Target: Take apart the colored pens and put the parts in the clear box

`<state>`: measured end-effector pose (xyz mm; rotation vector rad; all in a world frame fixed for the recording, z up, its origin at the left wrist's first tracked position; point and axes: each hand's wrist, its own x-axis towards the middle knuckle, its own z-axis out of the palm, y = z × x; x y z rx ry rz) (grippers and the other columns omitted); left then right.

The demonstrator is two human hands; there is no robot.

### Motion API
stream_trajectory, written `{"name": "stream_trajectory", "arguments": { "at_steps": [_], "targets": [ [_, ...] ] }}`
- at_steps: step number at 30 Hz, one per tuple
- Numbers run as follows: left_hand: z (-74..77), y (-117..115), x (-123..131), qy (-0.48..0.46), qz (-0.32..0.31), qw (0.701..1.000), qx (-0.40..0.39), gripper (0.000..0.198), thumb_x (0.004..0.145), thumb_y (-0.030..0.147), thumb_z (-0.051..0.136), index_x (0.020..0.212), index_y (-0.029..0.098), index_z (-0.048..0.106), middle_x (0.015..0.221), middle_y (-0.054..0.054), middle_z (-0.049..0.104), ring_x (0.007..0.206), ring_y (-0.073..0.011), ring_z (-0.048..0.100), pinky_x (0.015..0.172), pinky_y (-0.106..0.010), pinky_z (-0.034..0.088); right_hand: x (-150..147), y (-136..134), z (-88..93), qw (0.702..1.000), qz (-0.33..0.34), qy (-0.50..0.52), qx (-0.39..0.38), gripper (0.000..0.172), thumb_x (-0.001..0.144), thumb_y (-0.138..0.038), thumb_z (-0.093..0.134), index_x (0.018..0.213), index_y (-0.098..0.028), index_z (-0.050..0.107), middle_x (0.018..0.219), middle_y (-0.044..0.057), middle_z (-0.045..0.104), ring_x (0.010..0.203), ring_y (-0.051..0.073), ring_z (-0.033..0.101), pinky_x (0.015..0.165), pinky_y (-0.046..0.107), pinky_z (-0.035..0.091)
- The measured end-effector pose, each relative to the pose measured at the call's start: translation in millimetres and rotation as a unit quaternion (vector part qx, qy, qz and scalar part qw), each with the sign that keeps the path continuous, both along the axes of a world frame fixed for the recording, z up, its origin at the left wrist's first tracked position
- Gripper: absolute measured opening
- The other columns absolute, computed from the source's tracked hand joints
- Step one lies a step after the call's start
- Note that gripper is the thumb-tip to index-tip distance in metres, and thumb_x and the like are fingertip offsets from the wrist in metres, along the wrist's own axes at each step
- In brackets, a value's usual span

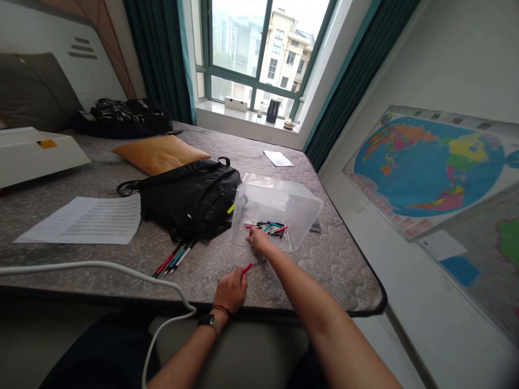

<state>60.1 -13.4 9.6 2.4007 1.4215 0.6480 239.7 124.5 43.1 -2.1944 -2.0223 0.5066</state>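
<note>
My left hand [230, 292] rests near the front edge of the mattress, closed around a red pen [247, 268]; only one end of it shows. My right hand [259, 240] reaches into a clear plastic box [279, 197] that lies on its side, its opening toward me. The right fingers are drawn together at a loose heap of pens [270, 227] in red, black, teal and white. What they pinch, if anything, is too small to make out. Left of my hands, several pens [174, 259] lie side by side on the mattress.
A black backpack [190, 200] lies left of the box, in front of an orange cushion [162, 154]. Printed paper [85, 219] lies farther left. A white cable [121, 267] crosses the near left. The mattress edge [344, 312] runs close in front of me.
</note>
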Motion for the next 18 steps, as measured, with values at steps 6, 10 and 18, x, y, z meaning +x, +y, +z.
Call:
{"name": "stream_trajectory", "arguments": {
  "at_steps": [6, 10, 18],
  "targets": [
    [5.1, -0.5, 0.5, 0.006, 0.006, 1.0, -0.02, 0.023, 0.098, 0.026, 0.032, 0.096, 0.02, 0.054, 0.08, -0.005, 0.066, 0.076, -0.0204, 0.063, 0.069, -0.031, 0.039, -6.6, -24.2, -6.3, 0.999, 0.003, 0.003, 0.044, 0.021, 0.09, -0.039, 0.06, 0.089, -0.018, 0.064, 0.101, 0.012, 0.067, 0.092, 0.022, 0.062, 0.077, 0.028, 0.04],
    [11.0, -1.7, 1.1, 0.009, 0.014, 0.999, -0.048, 0.023, 0.098, 0.028, 0.032, 0.097, 0.02, 0.054, 0.084, -0.006, 0.068, 0.08, -0.0209, 0.063, 0.072, -0.031, 0.039, -5.7, -38.9, -7.6, 0.993, -0.072, 0.041, 0.086, 0.01, 0.089, -0.026, 0.06, 0.094, -0.019, 0.061, 0.098, 0.012, 0.068, 0.091, 0.022, 0.062, 0.077, 0.028, 0.041],
    [12.6, -2.0, 1.6, -0.013, 0.015, 0.998, -0.055, 0.025, 0.098, 0.028, 0.032, 0.098, 0.02, 0.055, 0.084, -0.007, 0.068, 0.079, -0.0211, 0.064, 0.071, -0.031, 0.041, 6.4, -36.1, 1.7, 0.971, -0.204, 0.119, 0.039, 0.004, 0.082, -0.024, 0.064, 0.084, -0.021, 0.064, 0.085, 0.014, 0.071, 0.092, 0.028, 0.067, 0.074, 0.031, 0.046]
  ]
}}
